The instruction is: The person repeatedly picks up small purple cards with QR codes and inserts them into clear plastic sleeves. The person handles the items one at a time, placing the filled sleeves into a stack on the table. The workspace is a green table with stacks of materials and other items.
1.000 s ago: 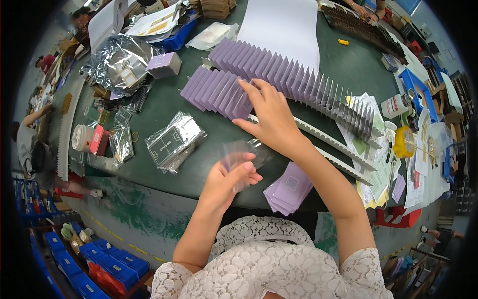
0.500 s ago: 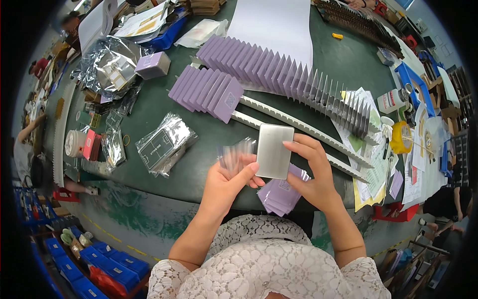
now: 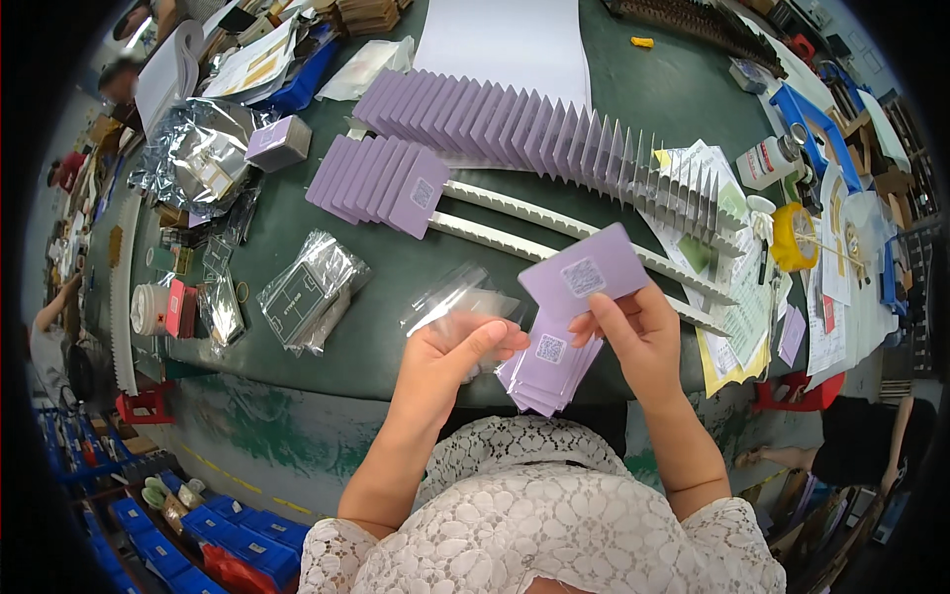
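Observation:
In my right hand is a thin lilac card with a square printed code, pinched at its lower edge between thumb and fingers. My left hand is closed on clear plastic sleeves, which fan out above its fingers and look blurred. It stands apart from the card. Between my hands, a stack of similar lilac cards, seemingly in clear sleeves, lies at the table's front edge. Beyond, more lilac cards stand slanted in a white notched rack. A longer row of cards stands behind.
A plastic-wrapped dark pack lies left on the green table. Further back sit a small lilac card stack and crumpled silver film. Papers, a white bottle and a yellow tape roll are at right.
The card has turned from its silver face to its lilac face and moved right and up. My left hand no longer touches it. The whole view has shifted slightly.

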The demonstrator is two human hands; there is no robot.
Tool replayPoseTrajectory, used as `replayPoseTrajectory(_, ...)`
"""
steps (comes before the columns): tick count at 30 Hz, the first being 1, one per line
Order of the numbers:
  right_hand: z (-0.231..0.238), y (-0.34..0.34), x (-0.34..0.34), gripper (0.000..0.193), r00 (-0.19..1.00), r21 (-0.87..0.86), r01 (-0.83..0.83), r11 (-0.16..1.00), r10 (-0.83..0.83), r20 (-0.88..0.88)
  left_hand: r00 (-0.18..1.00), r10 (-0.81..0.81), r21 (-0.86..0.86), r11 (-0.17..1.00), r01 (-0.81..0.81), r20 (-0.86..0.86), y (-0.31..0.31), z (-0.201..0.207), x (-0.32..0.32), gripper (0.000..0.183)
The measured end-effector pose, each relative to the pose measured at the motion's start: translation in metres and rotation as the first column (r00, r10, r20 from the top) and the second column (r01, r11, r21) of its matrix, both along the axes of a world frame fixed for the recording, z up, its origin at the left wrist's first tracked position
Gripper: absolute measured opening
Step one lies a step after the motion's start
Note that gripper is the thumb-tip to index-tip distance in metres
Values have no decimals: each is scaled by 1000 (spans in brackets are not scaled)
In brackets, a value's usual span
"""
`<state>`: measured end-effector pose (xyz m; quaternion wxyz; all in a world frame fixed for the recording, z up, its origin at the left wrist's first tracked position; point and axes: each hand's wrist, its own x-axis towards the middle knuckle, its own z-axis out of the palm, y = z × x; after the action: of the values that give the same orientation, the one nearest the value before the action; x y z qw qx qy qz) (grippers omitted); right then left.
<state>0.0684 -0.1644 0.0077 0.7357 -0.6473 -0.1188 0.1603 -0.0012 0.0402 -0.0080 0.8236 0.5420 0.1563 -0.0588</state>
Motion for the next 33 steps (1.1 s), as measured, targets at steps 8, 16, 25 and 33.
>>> replayPoseTrajectory(8,9,3,-1,23,996,125,-18,992,29,-81,988,-132,1,991,133,-82,-11,6,-3,19)
replayPoseTrajectory(16,0,-2,-4,28,971,-23,-200,979,195,-136,995,-84,-43,996,82,-61,-4,6,1,18)
replayPoseTrajectory(25,8,-1,-11,47,868,-405,-157,901,322,379,989,-124,-17,992,123,-77,-18,12,6,13)
replayPoseTrajectory(33,3,-16,-13,46,959,-523,-81,848,210,192,994,92,89,992,-87,-53,-2,4,7,16)
